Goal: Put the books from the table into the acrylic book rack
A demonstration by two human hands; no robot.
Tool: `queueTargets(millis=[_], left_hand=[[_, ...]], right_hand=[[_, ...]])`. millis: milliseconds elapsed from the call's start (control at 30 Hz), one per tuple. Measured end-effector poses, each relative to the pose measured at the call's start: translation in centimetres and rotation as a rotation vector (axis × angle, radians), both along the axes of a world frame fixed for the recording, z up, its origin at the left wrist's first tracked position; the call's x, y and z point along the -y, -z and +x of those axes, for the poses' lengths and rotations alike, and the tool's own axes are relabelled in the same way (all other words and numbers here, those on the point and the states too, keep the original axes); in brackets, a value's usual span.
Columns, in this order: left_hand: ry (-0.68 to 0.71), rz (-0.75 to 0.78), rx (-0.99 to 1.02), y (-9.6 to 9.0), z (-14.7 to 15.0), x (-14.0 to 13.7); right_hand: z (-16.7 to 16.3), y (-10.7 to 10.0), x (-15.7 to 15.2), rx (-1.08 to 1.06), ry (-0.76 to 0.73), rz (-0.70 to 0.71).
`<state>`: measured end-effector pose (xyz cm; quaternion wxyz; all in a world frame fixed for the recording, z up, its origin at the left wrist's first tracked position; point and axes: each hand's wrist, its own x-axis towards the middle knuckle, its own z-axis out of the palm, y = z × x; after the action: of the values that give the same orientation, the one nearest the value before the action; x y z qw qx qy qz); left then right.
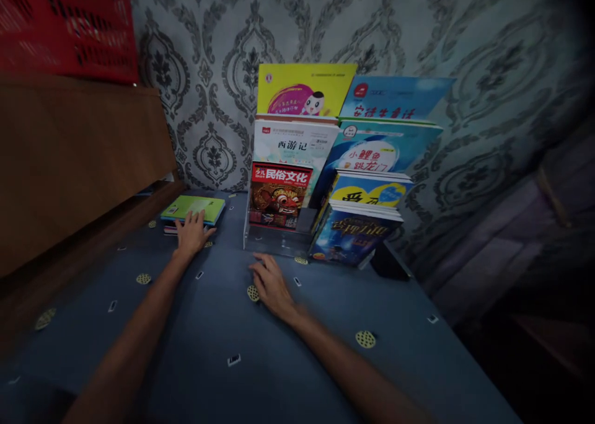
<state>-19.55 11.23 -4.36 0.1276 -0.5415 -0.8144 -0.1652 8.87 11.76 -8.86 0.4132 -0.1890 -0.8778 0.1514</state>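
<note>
My left hand [190,233] rests with spread fingers on the near edge of a small stack of books, whose top one is a green book [211,208]. Over the blue tablecloth, just in front of a clear book stand [274,240], is my right hand [271,282], its fingers loosely apart and nothing in them. In the stand's left column a red-topped book [281,196] stands before a white book [297,140] and a tall yellow book [304,80]. The right column holds several books, with a dark blue book [356,235] at the front.
A brown wooden cabinet or board [79,163] runs along the left, with a red plastic basket [69,30] on top. Patterned wallpaper [214,154] rises behind the table. A dark flat object [389,264] lies beside the stand's right end. Draped cloth [506,207] hangs at right.
</note>
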Motion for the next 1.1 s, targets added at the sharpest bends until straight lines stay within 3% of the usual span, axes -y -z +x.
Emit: queueTargets(millis=[467, 667, 833, 967, 1100], left_hand=[[0.145, -0.132, -0.348, -1.2, 1.6, 3.9], [0.326, -0.299, -0.327, 0.0, 4.9, 8.5], [0.384, -0.381, -0.327, -0.2, 7.4, 12.2], [0.45, -0.398, -0.343, -0.7, 9.4, 14.1], [0.591, -0.354, -0.357, -0.1, 12.7, 15.4]], right_hand=[[-0.1, 0.1, -0.1, 0.025, -0.035, 0.02], [-0.1, -0.3, 0.2, 0.036, -0.064, 0.01], [0.0, -0.8, 0.4, 0.029, -0.105, -0.025], [0.0, -1.0, 0.8, -0.013, -0.131, -0.045], [0.7, -1.3, 1.3, -0.035, -0.141, -0.096]])
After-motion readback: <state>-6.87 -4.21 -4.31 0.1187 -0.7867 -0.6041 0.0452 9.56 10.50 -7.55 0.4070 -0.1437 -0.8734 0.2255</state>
